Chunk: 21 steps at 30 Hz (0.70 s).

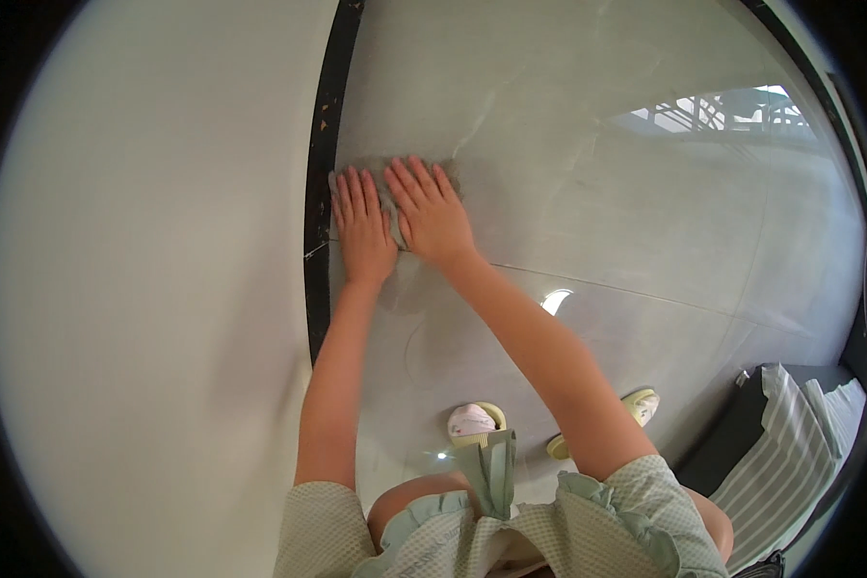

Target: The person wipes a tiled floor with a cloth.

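A fuzzy grey cloth (377, 172) lies on the glossy grey tiled floor (568, 212), against the black baseboard. Both palms rest flat on it, side by side. My left hand (364, 226) is closer to the baseboard, with straight fingers pointing away from me. Just to its right, my right hand (433, 214) presses down with fingers stretched and slightly apart. Most of the cloth is hidden under the hands; its edges show beyond the fingertips and between the hands.
A pale wall (164, 250) rises on the left above the black baseboard (325, 144). My feet in yellow slippers (476, 422) stand below. At lower right is a dark low piece of furniture (727, 438) with striped fabric (775, 482) over it. Window light reflects off the floor.
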{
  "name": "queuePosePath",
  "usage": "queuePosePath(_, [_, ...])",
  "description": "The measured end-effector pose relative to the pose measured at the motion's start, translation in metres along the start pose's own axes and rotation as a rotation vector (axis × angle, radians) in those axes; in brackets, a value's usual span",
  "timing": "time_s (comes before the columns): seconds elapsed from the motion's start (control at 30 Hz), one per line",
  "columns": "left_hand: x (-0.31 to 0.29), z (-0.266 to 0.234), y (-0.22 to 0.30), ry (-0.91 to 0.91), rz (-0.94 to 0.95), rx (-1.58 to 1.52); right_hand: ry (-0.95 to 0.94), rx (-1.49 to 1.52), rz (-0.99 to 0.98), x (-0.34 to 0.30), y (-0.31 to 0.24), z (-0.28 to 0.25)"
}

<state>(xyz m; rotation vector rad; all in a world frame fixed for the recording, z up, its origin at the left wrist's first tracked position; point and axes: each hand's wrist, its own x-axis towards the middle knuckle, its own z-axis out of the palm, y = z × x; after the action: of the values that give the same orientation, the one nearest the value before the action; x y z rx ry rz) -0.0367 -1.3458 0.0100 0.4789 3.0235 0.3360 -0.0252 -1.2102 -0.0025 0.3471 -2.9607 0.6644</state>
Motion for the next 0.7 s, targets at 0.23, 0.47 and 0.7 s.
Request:
queuePosePath(0.23, [-0.124,0.003,0.013,-0.010,-0.177,-0.062,-0.296,0.051,-0.239,-0.072,-0.040,-0.010])
queuePosePath(0.47, [-0.197,0.006,0.054,-0.159,-0.264,-0.064,-0.498,0.103,-0.374,-0.145,-0.040,-0.025])
queuePosePath(0.7, [-0.084,-0.003,0.037,-0.083,-0.003,0.048,-0.234,0.152,-0.128,-0.057,0.008,-0.038])
